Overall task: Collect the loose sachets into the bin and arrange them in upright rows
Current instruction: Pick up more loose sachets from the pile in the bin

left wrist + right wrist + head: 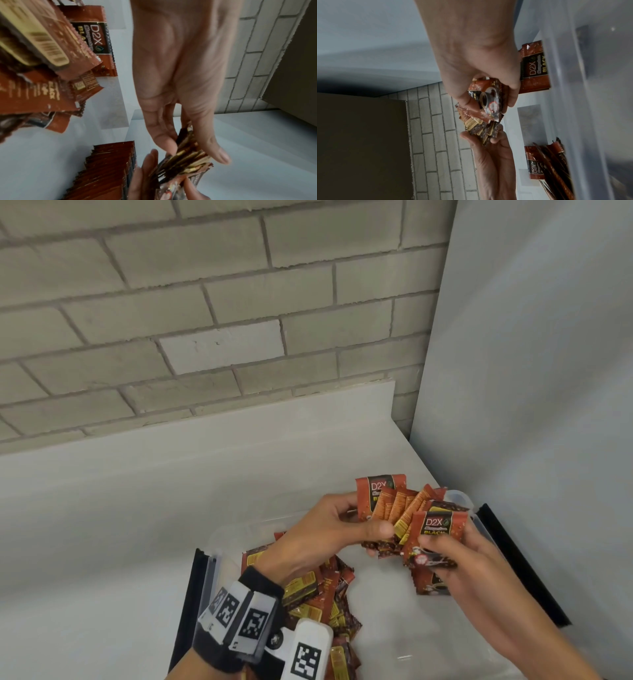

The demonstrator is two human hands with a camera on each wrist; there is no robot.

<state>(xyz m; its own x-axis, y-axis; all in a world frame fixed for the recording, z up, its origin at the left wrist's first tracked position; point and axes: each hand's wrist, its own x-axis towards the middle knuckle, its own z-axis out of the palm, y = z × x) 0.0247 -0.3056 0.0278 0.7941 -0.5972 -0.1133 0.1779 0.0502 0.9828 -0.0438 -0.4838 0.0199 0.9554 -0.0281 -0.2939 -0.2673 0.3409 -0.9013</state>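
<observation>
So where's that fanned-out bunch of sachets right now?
In the head view, the fanned bunch of sachets is held up above the clear bin near its far right corner, gripped between the left hand and right hand.

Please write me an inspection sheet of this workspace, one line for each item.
Surface: pale counter.
Job's things: clear bin; fanned sachets held above it; loose sachets in a heap inside; upright row in the left wrist view.
Clutter: nothing seen.
Grippers: left hand grips the fan; right hand pinches the front sachet.
Cables: nothing seen.
Surroundings: brick wall, grey panel at right.
</observation>
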